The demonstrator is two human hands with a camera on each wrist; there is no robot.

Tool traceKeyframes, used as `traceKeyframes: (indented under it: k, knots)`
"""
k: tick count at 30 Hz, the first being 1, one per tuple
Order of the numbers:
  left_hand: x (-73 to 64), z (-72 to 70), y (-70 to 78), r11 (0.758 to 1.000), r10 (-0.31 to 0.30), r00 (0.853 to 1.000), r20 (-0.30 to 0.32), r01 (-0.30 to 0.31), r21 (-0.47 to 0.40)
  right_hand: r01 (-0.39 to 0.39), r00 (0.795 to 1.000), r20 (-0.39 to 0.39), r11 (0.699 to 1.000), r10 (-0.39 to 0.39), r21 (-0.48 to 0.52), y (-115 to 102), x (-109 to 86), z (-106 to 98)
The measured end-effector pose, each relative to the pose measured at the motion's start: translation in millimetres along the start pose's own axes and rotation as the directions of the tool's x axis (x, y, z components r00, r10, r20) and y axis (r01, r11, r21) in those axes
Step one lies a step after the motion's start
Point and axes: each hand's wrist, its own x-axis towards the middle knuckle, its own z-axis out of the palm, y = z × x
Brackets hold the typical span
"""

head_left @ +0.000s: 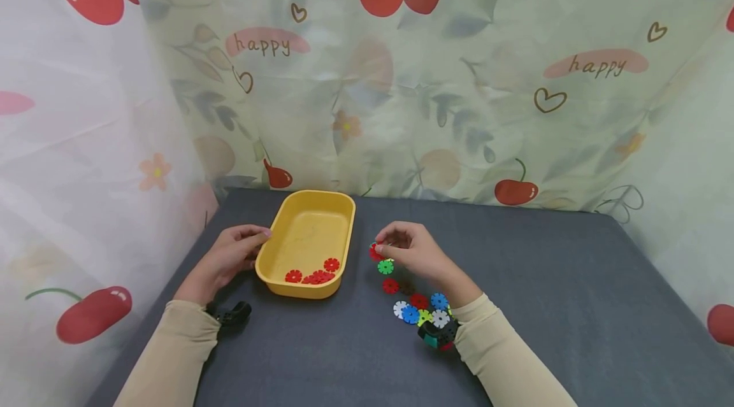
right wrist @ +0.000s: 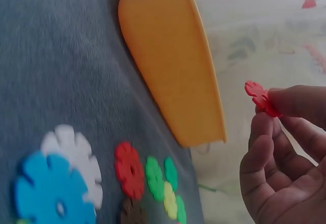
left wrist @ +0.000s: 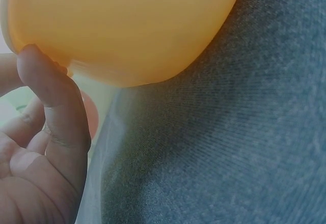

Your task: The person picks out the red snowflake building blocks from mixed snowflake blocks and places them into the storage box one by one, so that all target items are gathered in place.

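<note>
On the left side of the table, the yellow tray [head_left: 309, 203] holds several red snowflake discs [head_left: 318, 278] near its front end. My left hand [head_left: 232, 252] grips the tray's left rim, its thumb and a bent finger meeting at the edge in the left wrist view. Right of the tray, my right hand [head_left: 414, 248] pinches a red snowflake disc [right wrist: 259, 98] between thumb and fingertips, raised above the table in the right wrist view. Near and partly under the right wrist lie loose discs, including a green disc [head_left: 385, 267], a blue disc [right wrist: 48, 193] and a white disc [head_left: 440, 318].
A dark grey cloth [head_left: 321, 356] covers the table. Patterned curtains [head_left: 470, 76] hang behind it and along both sides. Each wrist wears a black camera strap, and the right strap [head_left: 438, 332] hangs close over some of the discs.
</note>
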Motion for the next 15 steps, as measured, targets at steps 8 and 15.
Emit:
traceKeyframes:
  k: [8,15]
  knots:
    - [-0.3,0.3,0.4,1.0,0.004,1.0,0.003,-0.004,0.007,0.022,1.0,-0.002,1.0,-0.022,0.014,-6.3,5.4,21.6]
    - [0.8,0.3,-0.5,1.0,0.006,1.0,-0.003,-0.006,0.005,-0.004,1.0,-0.005,0.999,0.004,0.044,-9.3,7.2,37.3]
